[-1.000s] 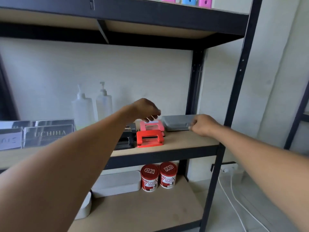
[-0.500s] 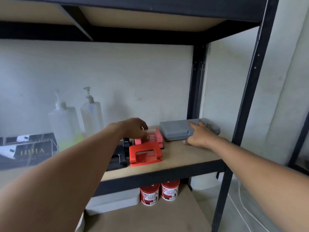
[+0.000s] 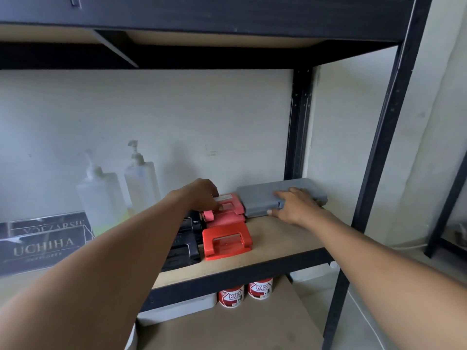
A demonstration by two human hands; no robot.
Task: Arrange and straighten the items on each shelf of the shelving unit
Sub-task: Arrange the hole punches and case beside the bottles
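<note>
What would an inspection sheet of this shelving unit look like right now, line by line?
Surface: wooden middle shelf in a black metal frame.
Job's things: grey case at back right; pink hole punch behind red hole punch; black hole punches beside them.
Clutter: two pump bottles, nameplates; two red tubs on the shelf below.
Hands: left hand on the pink hole punch; right hand flat against the grey case.
Cables: nothing seen.
Surroundings: white wall behind.
</note>
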